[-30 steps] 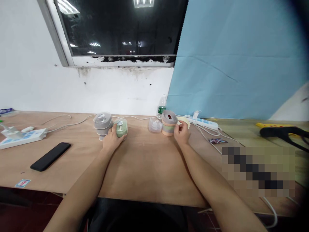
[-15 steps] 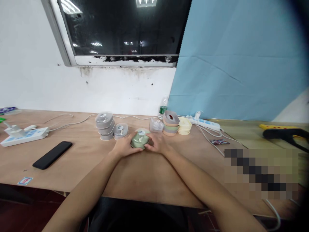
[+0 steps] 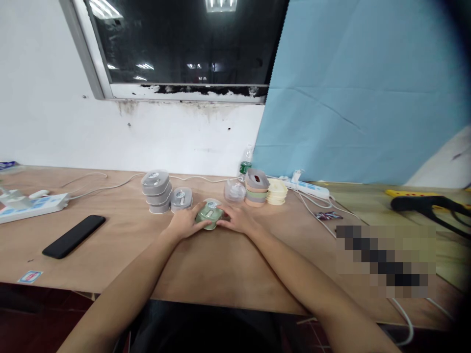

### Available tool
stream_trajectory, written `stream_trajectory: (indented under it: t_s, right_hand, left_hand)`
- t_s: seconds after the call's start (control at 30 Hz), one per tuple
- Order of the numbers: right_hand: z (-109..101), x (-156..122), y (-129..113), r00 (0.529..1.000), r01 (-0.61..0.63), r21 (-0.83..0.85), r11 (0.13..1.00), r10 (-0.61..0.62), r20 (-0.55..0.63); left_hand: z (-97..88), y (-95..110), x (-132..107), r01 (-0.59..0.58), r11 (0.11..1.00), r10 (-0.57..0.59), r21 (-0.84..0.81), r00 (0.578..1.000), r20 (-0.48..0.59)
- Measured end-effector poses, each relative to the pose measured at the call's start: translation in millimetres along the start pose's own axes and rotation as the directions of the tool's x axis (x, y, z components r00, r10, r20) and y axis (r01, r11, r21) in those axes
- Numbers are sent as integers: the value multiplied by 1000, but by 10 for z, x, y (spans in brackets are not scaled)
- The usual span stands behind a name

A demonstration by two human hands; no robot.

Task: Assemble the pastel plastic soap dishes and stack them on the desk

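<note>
A small green container (image 3: 209,214) with a clear cover and a round label on top sits on the wooden table in front of me. My left hand (image 3: 187,223) wraps its left side, thumb along the near edge. From the right, my right hand (image 3: 236,219) grips the opposite side, with its thumb at the near right corner. The far fingers of both hands are partly hidden. Just behind my left hand stands a single grey container (image 3: 181,197) of similar shape, and left of that a stack of grey containers (image 3: 156,185).
Behind my right hand are a clear plastic piece (image 3: 234,190), a stack of coloured containers (image 3: 256,186) and a cream stack (image 3: 276,191). A bottle (image 3: 245,164) stands against the wall. Power strips (image 3: 311,189) with cables lie at both sides; a black phone (image 3: 74,236) lies left.
The view has shifted slightly to the right. Both hands stay around the green container, which looks a little flatter to the table, and my thumbs have moved slightly.
</note>
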State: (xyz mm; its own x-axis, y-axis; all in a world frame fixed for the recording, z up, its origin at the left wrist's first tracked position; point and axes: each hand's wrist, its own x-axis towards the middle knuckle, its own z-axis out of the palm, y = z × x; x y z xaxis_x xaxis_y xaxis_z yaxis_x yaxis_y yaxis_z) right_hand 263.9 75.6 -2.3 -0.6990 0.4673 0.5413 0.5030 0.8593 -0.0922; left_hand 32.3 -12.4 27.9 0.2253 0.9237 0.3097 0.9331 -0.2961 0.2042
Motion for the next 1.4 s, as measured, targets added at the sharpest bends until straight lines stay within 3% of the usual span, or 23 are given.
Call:
stream_trajectory:
  t_s: [0.27, 0.37, 0.47, 0.6, 0.67, 0.77, 0.93, 1.07, 1.2, 1.4]
  right_hand:
    - [34, -11, 33, 998, 12, 59, 998, -8, -66]
    - [44, -9, 16, 984, -20, 72, 997, 32, -177]
    - [45, 7, -57, 938, -105, 92, 990, 129, -322]
    - [58, 56, -234, 959, 19, 70, 997, 1, -283]
    - [96, 87, -311, 961, 63, 47, 997, -48, -273]
    - [176, 114, -350, 950, 90, 40, 995, -74, -304]
    - [193, 75, -284, 927, 150, 39, 988, -127, -352]
    - [139, 48, -277, 924, 151, 40, 988, -127, -361]
    - [137, 68, -209, 931, 72, 45, 996, -51, -362]
    - [83, 47, 189, 883, -137, 44, 990, 142, -448]
  left_hand:
    - [-14, 2, 9, -30, 1000, 29, -4, 998, -59]
    - [-19, 18, -2, 13, 999, -17, -38, 993, -116]
    - [-7, 35, -11, 77, 986, -107, -145, 972, -207]
    - [59, 67, -15, 88, 939, -180, -333, 949, -259]
    - [108, 97, -19, 46, 925, -142, -377, 963, -230]
    - [166, 156, -32, -98, 917, 25, -387, 981, -191]
    - [180, 220, -54, -241, 917, 207, -319, 969, -136]
    - [163, 225, -40, -260, 931, 234, -256, 964, -129]
    - [150, 196, -5, -236, 954, 211, -185, 966, -146]
    - [167, 72, 29, -178, 977, 163, -119, 979, -127]
